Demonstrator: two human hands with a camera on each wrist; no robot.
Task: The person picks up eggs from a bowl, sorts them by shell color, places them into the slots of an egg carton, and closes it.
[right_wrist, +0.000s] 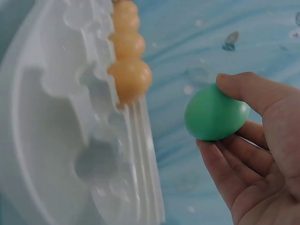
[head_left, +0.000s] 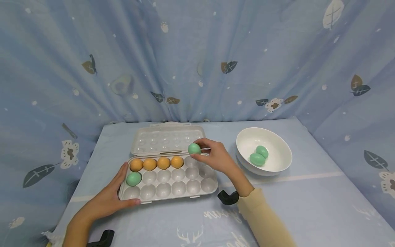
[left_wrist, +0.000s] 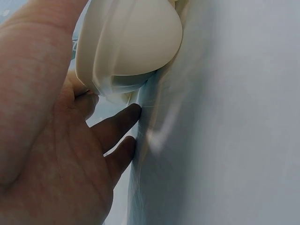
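Note:
A white plastic egg carton (head_left: 168,197) lies on the table with its clear lid (head_left: 168,137) folded back. Several orange eggs (head_left: 163,163) fill part of its far row, and one green egg (head_left: 134,179) sits in the middle row at the left end. My left hand (head_left: 108,197) holds the carton's left end, thumb along the near edge and fingers at the side. Over the far row, right of the orange eggs, my right hand (head_left: 216,156) pinches another green egg (right_wrist: 215,112) between thumb and fingertips, above the cups and apart from them.
To the right of the carton stands a white bowl (head_left: 277,164) with two green eggs (head_left: 257,159) inside. A blue patterned cloth (head_left: 308,206) covers the table, and a blue curtain (head_left: 197,61) hangs behind it.

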